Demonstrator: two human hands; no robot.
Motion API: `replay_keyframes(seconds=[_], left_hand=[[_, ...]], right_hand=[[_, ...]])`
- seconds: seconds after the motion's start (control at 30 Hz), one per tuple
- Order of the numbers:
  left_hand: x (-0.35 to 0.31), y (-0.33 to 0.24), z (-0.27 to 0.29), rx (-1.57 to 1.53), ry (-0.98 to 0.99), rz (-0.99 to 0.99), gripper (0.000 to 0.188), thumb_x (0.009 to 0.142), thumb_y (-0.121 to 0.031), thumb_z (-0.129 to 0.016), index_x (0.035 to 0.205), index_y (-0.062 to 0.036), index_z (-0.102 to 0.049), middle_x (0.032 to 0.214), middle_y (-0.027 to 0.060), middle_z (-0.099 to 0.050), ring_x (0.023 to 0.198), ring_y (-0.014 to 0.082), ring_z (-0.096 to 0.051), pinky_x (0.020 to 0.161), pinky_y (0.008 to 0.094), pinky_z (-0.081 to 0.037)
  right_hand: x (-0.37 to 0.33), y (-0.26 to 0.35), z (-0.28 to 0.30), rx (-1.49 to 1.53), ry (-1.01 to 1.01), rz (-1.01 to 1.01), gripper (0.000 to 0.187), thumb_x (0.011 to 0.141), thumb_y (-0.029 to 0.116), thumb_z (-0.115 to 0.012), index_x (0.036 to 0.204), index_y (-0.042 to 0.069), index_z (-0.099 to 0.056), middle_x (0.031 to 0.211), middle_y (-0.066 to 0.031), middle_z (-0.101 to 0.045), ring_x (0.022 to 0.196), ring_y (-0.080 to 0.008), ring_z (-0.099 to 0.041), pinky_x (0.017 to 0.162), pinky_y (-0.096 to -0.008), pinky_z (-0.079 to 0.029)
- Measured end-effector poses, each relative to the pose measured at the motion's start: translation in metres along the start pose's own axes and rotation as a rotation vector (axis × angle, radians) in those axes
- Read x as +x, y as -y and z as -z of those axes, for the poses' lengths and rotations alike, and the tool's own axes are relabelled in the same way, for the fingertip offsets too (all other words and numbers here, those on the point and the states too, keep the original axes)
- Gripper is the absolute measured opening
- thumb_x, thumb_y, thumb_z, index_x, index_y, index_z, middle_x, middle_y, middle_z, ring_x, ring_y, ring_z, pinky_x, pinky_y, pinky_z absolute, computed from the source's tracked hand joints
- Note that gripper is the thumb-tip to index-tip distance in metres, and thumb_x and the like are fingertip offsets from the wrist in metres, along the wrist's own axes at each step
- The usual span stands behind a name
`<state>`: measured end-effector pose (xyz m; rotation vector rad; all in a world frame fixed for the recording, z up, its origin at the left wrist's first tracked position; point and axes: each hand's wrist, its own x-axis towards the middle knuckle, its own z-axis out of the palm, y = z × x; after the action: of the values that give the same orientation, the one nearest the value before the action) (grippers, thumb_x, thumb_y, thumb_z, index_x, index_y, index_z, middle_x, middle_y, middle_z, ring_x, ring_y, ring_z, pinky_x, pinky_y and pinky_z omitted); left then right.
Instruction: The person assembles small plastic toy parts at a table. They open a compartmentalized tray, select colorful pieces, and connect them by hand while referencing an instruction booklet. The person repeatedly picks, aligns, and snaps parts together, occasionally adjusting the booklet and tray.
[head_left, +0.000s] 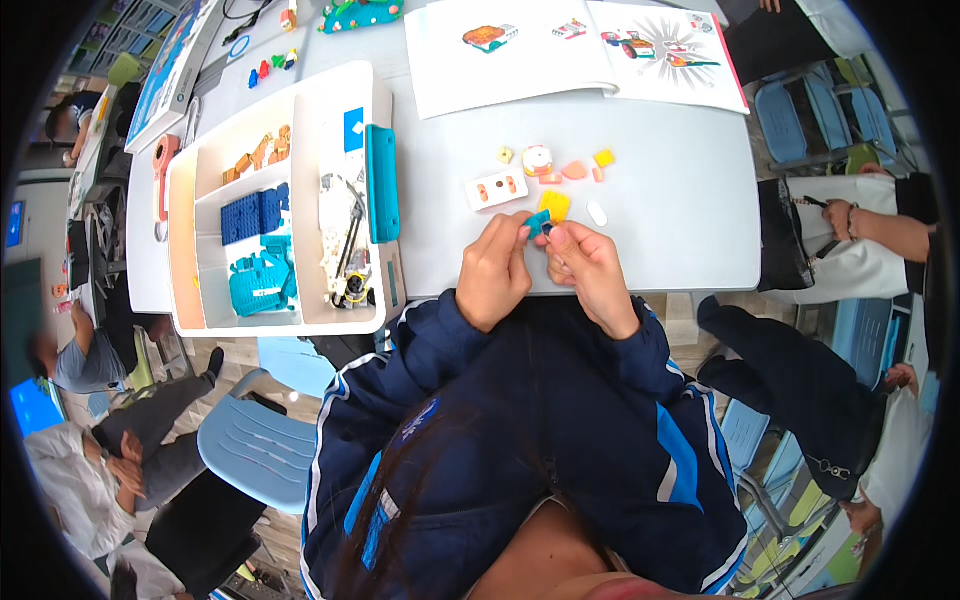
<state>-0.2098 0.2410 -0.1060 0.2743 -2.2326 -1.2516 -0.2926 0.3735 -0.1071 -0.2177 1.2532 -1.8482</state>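
Near the table's front edge, my left hand (494, 268) pinches a small teal building brick (535, 222) between thumb and fingers. From the other side, my right hand (592, 270) grips a tiny dark blue piece (547, 229) against it; fingertips partly hide both. Just beyond them lies a yellow brick (555, 204). A white rectangular brick plate (497, 190) with orange marks sits to its left, and a white oval piece (597, 213) to its right. Farther back are a round white piece (537, 158), a coral piece (573, 170) and a small yellow piece (603, 158).
Left of my hands stands a white sorting tray (383, 100) with brown, blue, teal and white bricks in compartments. An open picture booklet (510, 85) lies at the back. Small colored bricks (265, 70) are at the back left. People sit on both sides.
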Motion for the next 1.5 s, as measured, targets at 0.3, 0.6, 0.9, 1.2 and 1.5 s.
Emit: replay_keyframes(seconds=[0.3, 0.6, 0.9, 1.2, 1.5], left_hand=[[0.003, -0.001, 0.018, 0.090, 0.078, 0.104, 0.011, 0.091, -0.002, -0.062, 0.100, 0.0002, -0.068, 0.080, 0.0133, -0.058, 0.070, 0.0309, -0.059, 0.064, 0.0365, -0.049], [0.006, -0.001, 0.011, 0.309, -0.042, -0.135, 0.016, 0.078, 0.000, -0.073, 0.093, -0.0001, -0.070, 0.088, 0.0096, -0.061, 0.077, 0.0281, -0.060, 0.065, 0.0373, -0.049], [0.015, -0.025, 0.021, 0.186, -0.073, -0.165, 0.009, 0.090, -0.010, -0.066, 0.091, -0.0015, -0.068, 0.087, 0.0103, -0.060, 0.084, 0.0290, -0.055, 0.075, 0.0388, -0.041], [0.025, -0.022, 0.021, 0.039, 0.228, -0.118, 0.028, 0.102, -0.014, -0.045, 0.082, 0.0009, -0.057, 0.075, 0.0159, -0.052, 0.075, 0.0333, -0.046, 0.073, 0.0414, -0.039], [0.030, -0.020, 0.012, -0.012, 0.331, -0.022, 0.031, 0.104, -0.014, -0.042, 0.082, 0.0026, -0.056, 0.079, 0.0188, -0.055, 0.079, 0.0372, -0.048, 0.073, 0.0460, -0.041]], right_hand=[[-0.001, 0.013, 0.019, 0.012, 0.056, -0.002, 0.041, 0.104, 0.035, -0.051, 0.104, -0.005, -0.062, 0.063, 0.0055, -0.037, 0.055, -0.0050, -0.029, 0.053, -0.0218, -0.026], [-0.005, 0.026, 0.030, -0.157, 0.123, 0.122, 0.036, 0.104, 0.031, -0.053, 0.108, -0.004, -0.063, 0.068, 0.0059, -0.039, 0.058, -0.0040, -0.030, 0.054, -0.0208, -0.027], [-0.012, 0.031, 0.009, -0.590, 0.100, 0.163, 0.017, 0.102, 0.014, -0.056, 0.106, -0.003, -0.059, 0.090, -0.0063, -0.063, 0.085, -0.0110, -0.055, 0.078, -0.0274, -0.048], [-0.008, 0.018, -0.007, -0.516, 0.184, 0.200, 0.031, 0.107, 0.025, -0.045, 0.103, -0.005, -0.052, 0.086, -0.0084, -0.060, 0.079, -0.0124, -0.051, 0.076, -0.0279, -0.047], [-0.005, 0.007, 0.004, -0.516, 0.120, 0.192, 0.034, 0.108, 0.031, -0.041, 0.095, 0.000, -0.050, 0.072, -0.0022, -0.049, 0.065, -0.0095, -0.044, 0.061, -0.0270, -0.041]])
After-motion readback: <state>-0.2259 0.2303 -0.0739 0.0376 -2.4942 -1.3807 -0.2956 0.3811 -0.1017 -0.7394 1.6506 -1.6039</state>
